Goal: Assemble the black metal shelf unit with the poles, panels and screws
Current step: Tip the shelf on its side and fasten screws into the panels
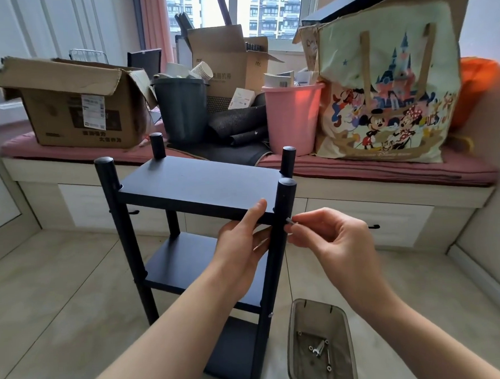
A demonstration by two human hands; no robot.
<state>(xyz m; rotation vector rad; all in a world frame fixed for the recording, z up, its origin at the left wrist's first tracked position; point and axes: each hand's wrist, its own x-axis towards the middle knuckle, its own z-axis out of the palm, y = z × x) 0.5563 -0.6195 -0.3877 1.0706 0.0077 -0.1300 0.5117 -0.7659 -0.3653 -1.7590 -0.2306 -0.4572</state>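
the black shelf unit [198, 221] stands upright on the tiled floor [45, 287], just in front of the window seat [387, 170]. it has 4 round poles and 3 flat panels, and the top panel [196, 183] sits a little below the pole tops. the left hand [240, 245] grips the near edge of that top panel from below, thumb laid up over the edge, right beside the near right pole [278, 245]. the right hand [332, 237] pinches a small silver screw [291, 221] between its fingertips and holds it against the outer side of that pole, level with the top panel. another screw head [270, 314] shows lower on the same pole, at the middle panel.

on the floor to the right of the unit stands a smoky clear plastic tub [321, 348]; in its bottom lie a few loose screws and a small silver spanner [319, 348].

on the pink cushion of the window seat, a grey bin [181, 111] holds paper cups and a pink bin [293, 117] holds small white boxes. an open cardboard box [76, 111] sits to the left, its inside hidden from here. a cartoon-printed tote bag [388, 95] stands at the right, with cardboard sticking out of its top.
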